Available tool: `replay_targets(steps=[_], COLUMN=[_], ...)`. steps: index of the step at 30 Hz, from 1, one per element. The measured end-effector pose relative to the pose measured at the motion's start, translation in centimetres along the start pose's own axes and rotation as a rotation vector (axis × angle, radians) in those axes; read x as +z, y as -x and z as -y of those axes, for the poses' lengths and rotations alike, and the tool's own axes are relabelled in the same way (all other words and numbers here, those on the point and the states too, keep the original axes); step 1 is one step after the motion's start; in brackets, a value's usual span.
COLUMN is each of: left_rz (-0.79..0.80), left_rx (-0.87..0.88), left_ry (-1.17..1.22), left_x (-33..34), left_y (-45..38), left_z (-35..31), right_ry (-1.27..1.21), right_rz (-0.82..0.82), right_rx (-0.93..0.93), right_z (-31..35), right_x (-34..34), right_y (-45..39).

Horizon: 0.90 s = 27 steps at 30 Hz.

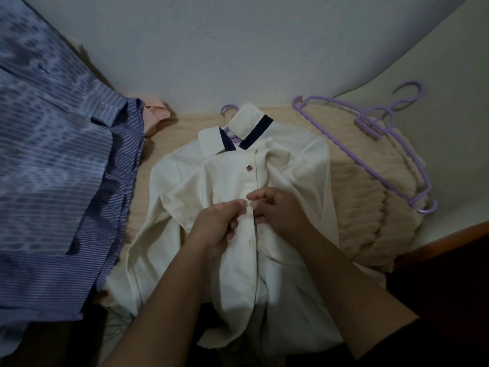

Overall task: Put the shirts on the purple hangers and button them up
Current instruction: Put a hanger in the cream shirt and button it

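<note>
A cream shirt (185,186) with a dark-trimmed collar lies face up on a beige blanket (365,197). A purple hanger (229,109) sits inside it, only its hook and a bit of neck showing at the collar. One pink button (249,168) near the top is fastened. My left hand (217,223) and my right hand (277,207) meet at the shirt's front placket, both pinching the fabric edges at the second button, which my fingers hide. Spare purple hangers (370,144) lie on the blanket to the right.
A blue striped shirt (66,181) is spread at the left, with a pink shirt collar (156,112) peeking from beneath it. White walls stand behind. A dark wooden edge (449,242) runs along the lower right.
</note>
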State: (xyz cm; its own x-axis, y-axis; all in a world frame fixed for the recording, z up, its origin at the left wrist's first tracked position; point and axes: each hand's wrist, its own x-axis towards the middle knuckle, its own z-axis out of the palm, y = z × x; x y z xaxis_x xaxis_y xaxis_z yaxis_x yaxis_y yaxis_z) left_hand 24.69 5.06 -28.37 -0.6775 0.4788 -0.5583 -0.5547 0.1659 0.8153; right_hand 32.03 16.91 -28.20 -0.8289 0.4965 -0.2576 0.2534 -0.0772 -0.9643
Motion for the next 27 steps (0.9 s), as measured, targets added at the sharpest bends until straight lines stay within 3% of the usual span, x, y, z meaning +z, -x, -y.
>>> replay_targets(steps=[9,17,21,27], left_rz=[-0.254,-0.234,-0.21,-0.167], left_rx=[0.251,0.293,0.252,0.115], left_ry=[-0.363,-0.744,-0.679,-0.345], left_x=[1.2,0.1,-0.4,-1.2], left_y=[4.1,5.6,5.5,5.3], left_z=[3.5,5.7,5.4,5.0], right_ry=[0.082,0.193,0.359,0.613], right_rz=[-0.075,-0.055,-0.064,-0.065], right_rx=[0.017,0.131,0.128,0.077], right_z=[-1.5,-3.2,-3.8,-2.8], right_x=[-0.2,0.9,1.9,2.3], right_y=[2.4,5.3,5.5,5.3])
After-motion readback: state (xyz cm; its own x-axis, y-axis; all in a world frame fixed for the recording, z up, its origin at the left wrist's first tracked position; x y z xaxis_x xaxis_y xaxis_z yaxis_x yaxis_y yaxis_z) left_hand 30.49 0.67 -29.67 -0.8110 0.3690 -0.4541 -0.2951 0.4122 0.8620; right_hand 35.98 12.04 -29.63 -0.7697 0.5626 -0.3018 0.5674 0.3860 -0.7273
